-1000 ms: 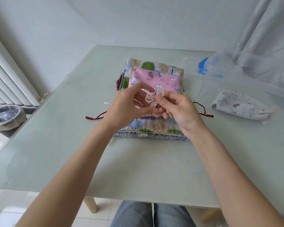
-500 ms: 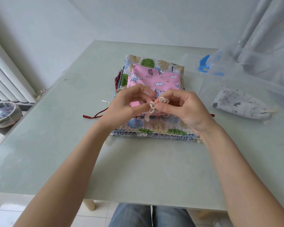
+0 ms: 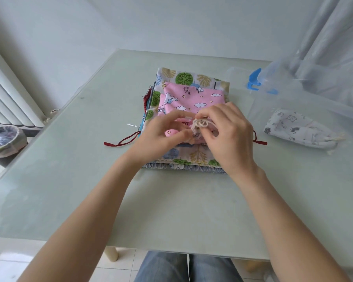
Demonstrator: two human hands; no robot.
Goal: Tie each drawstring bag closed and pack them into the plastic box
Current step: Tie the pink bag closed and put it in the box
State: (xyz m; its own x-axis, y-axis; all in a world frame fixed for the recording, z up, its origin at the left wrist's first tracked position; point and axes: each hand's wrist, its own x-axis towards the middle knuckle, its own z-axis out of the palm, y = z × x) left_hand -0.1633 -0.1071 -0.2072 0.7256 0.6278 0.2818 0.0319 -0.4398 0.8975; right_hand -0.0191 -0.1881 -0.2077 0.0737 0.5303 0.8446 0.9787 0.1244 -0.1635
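Left hand [image 3: 161,135] and right hand [image 3: 228,131] both pinch cord [image 3: 201,124] over pink bag [image 3: 192,98] on desk [image 3: 69,159].

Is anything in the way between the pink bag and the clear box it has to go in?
Nothing visible blocks it. The pink bag sits on the stack, both hands' fingers working its cord. The table between it and the plastic box on the right is bare.

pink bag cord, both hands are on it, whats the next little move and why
Probably pull the loops apart to snug the knot. Both the left hand and right hand pinch the cream cord, which sits in loose loops at the mouth of the pink bag, so the tie looks formed but not yet tight.
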